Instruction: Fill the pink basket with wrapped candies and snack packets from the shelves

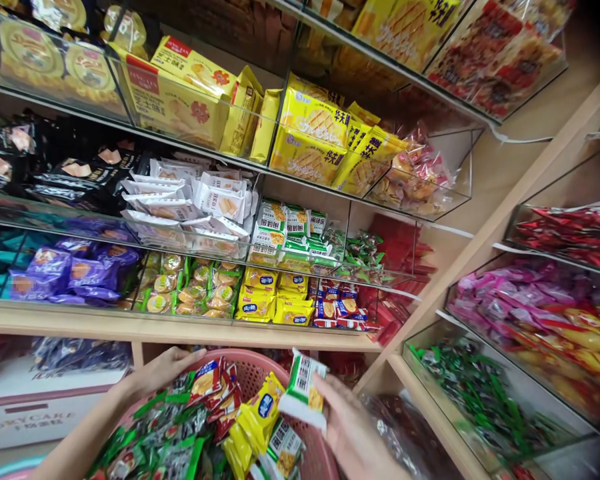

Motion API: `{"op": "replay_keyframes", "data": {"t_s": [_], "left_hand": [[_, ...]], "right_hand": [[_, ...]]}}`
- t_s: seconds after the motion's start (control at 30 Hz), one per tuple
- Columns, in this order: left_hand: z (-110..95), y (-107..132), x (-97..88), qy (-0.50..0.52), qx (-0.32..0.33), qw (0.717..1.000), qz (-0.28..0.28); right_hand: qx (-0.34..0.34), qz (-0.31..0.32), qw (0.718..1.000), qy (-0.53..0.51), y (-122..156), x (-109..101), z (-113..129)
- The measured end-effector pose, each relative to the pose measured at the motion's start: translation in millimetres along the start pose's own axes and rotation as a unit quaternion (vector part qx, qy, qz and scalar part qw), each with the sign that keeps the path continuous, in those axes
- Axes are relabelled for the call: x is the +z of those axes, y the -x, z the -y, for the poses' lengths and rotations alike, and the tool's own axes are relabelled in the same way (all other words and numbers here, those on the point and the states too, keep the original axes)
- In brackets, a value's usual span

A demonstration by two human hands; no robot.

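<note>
A pink plastic basket with a perforated wall sits low in front of me, full of wrapped snacks. My left hand rests at its far left rim, fingers closed over the edge. Between the fingers and thumb of my right hand is a white and green snack packet, raised over the basket's right side. Below it in the basket lies a similar white packet, beside yellow packets. Red and blue packets lie near the far rim, and green packets fill the left part.
Tiered shelves with clear bins stand ahead. One bin holds white and green packets; yellow packets sit below. More bins with green sweets run along the right. A white carton stands at lower left, under the wooden ledge.
</note>
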State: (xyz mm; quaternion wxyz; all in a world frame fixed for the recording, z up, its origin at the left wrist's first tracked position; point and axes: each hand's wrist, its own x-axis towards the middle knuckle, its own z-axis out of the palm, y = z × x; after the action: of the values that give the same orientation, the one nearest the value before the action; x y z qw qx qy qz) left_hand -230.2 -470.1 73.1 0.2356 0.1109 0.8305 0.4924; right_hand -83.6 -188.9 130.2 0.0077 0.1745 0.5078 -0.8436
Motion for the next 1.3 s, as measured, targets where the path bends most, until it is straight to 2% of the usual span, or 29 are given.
{"op": "replay_keyframes", "data": {"t_s": [0.07,0.17,0.3,0.47,0.6,0.77,0.93,1.2,1.3], "left_hand": [[0,0,0.1,-0.004,0.003,1.0,-0.003],[1,-1,-0.1,-0.013,0.008,1.0,-0.005],[2,-1,-0.8,-0.028,0.003,1.0,-0.008],[0,0,-0.6,-0.026,-0.005,1.0,0.006],[-1,1,0.1,-0.022,-0.014,1.0,0.005],[-1,1,0.4,-0.02,-0.005,1.0,0.006],[-2,1,0.5,-0.02,-0.01,1.0,0.004],[1,-1,0.6,-0.044,0.004,0.999,0.009],[0,-1,0.5,-0.049,0.004,0.999,0.004]], "right_hand": [[0.052,-0.024,0.998,-0.023,-1,-16,-34],[0.056,-0.057,0.997,-0.017,-3,-35,-73],[0.054,-0.11,0.992,0.015,0,-45,-93],[0.042,-0.115,0.992,0.034,3,-45,-88],[0.039,-0.076,0.99,0.116,-2,-47,-82],[0.013,-0.078,0.979,0.19,-13,-49,-85],[0.029,-0.061,0.984,0.164,-15,-45,-86],[0.123,-0.026,0.973,0.196,4,-42,-60],[0.116,-0.008,0.978,0.174,8,-46,-63]]}}
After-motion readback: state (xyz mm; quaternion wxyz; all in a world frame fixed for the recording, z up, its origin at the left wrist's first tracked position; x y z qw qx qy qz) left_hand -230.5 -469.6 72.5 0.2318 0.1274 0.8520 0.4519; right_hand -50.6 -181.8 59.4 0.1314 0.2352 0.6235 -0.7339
